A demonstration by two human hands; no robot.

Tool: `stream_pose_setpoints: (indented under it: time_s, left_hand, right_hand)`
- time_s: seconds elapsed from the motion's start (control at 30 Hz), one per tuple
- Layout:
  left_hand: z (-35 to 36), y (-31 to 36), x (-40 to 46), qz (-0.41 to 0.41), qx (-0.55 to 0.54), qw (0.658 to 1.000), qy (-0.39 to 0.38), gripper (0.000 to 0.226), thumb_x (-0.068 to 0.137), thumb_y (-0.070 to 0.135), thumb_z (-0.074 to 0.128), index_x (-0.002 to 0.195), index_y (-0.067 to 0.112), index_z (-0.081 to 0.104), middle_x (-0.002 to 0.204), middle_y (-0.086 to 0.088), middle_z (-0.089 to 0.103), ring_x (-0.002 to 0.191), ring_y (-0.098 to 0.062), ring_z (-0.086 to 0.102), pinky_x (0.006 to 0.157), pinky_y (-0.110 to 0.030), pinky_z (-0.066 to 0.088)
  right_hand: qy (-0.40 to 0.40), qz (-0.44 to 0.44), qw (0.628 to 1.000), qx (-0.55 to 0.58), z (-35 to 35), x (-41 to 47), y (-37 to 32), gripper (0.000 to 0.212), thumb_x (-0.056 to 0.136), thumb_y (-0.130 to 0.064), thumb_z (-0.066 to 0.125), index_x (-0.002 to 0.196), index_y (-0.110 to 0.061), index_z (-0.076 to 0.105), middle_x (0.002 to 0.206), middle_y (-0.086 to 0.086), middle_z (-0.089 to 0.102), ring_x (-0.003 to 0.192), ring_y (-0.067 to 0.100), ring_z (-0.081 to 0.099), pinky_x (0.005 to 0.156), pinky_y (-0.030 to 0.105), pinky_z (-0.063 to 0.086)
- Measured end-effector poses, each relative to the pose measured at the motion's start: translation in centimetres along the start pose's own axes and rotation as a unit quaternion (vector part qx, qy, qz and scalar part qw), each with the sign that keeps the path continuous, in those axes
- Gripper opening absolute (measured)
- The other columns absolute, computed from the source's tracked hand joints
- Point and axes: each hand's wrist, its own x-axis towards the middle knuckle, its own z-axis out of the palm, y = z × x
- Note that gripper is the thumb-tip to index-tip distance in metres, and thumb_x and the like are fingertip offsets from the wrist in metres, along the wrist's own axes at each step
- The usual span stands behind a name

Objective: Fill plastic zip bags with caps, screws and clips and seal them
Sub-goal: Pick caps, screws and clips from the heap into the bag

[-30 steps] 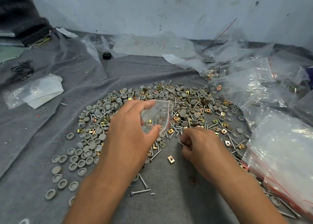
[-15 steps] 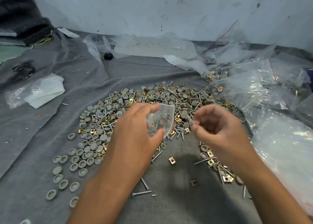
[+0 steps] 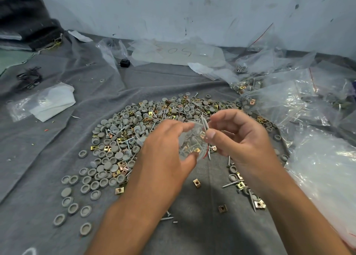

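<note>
The right hand (image 3: 242, 139) pinches a few screws (image 3: 204, 124) between thumb and fingertips, their points tipped down toward the mouth of a small clear zip bag (image 3: 192, 145). The left hand (image 3: 165, 152) has its grip around that bag, thumb below and fingers above, seemingly to keep the mouth spread so the screws can slide in. Through the plastic, screws and at least one brass clip already show inside. Both hands hover just above a wide pile of grey caps, screws and brass clips (image 3: 134, 127) spread on a grey cloth surface (image 3: 192, 226), close enough for quick picking. To the right lie filled clear bags (image 3: 279, 98), probably finished ones set aside. At far left, a flat stack of empty bags (image 3: 48, 102) lies well apart.
</note>
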Motion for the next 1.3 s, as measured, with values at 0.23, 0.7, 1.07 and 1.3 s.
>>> stream_pose_setpoints:
  time_s: [0.23,0.7,1.07,1.3]
  left_hand:
    - [0.0,0.0,0.0,-0.005,-0.006,1.000,-0.001,0.057,0.078,0.028,0.084,0.131,0.033,0.062,0.116,0.022,0.057,0.083,0.002,0.044,0.082,-0.013,0.037]
    - [-0.3,-0.1,0.0,0.000,-0.011,1.000,0.013,0.055,0.078,0.029,0.083,0.129,0.034,0.062,0.109,0.023,0.056,0.085,0.014,0.047,0.074,-0.006,0.036]
    - [-1.7,0.2,0.1,-0.016,-0.028,0.995,0.098,0.053,0.076,0.017,0.086,0.126,0.020,0.067,0.091,0.026,0.046,0.088,0.021,0.048,0.077,0.007,0.031]
    - [-1.7,0.2,0.0,-0.012,-0.019,0.996,0.086,0.054,0.077,0.019,0.085,0.128,0.021,0.066,0.086,0.027,0.044,0.087,0.013,0.050,0.078,0.004,0.032]
  right_hand:
    - [0.023,-0.029,0.996,-0.076,0.1,-0.2,0.2,0.018,0.083,-0.024,0.078,0.097,-0.031,0.069,0.093,-0.007,0.075,0.083,0.006,0.067,0.071,0.022,0.054]
    - [0.047,-0.054,0.985,-0.158,-0.2,-0.2,0.8,0.016,0.089,-0.019,0.077,0.098,-0.029,0.069,0.082,-0.019,0.064,0.066,0.004,0.050,0.058,0.016,0.042]
    - [-0.180,0.062,0.804,-0.563,-0.4,-2.4,3.9,0.018,0.087,-0.048,0.072,0.093,-0.038,0.059,0.090,-0.020,0.053,0.087,0.001,0.051,0.079,0.030,0.049]
    - [-0.157,0.069,0.875,-0.454,-1.2,-1.9,3.8,0.019,0.094,-0.024,0.071,0.098,-0.037,0.057,0.086,-0.020,0.065,0.084,-0.003,0.059,0.073,0.015,0.045]
